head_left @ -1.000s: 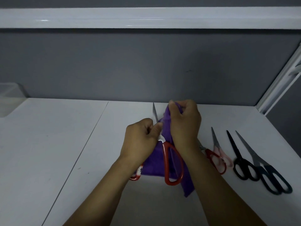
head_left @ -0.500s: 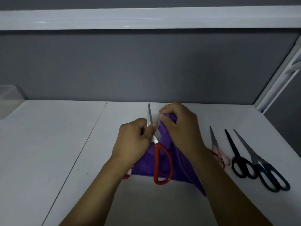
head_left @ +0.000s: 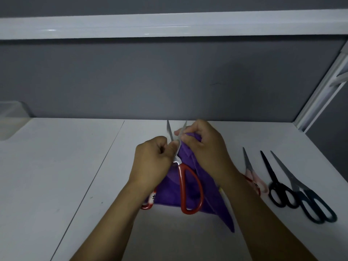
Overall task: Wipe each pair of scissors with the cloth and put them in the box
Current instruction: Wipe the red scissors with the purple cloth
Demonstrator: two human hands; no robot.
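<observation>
The left hand [head_left: 154, 162] gripped the red scissors [head_left: 182, 187] at the pivot, blades toward the bench's [head_left: 75, 166] far edge; the right hand [head_left: 205, 149] pinched the purple cloth [head_left: 169, 191] around one blade.

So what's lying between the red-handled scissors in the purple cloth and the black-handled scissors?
Head view: steel scissors with pale pink handles, partly hidden by the person's right forearm, on the white table.

text: none legible | white label [head_left: 153, 197] on red-handled scissors [head_left: 182, 185]: dark marks, too blurred
</observation>
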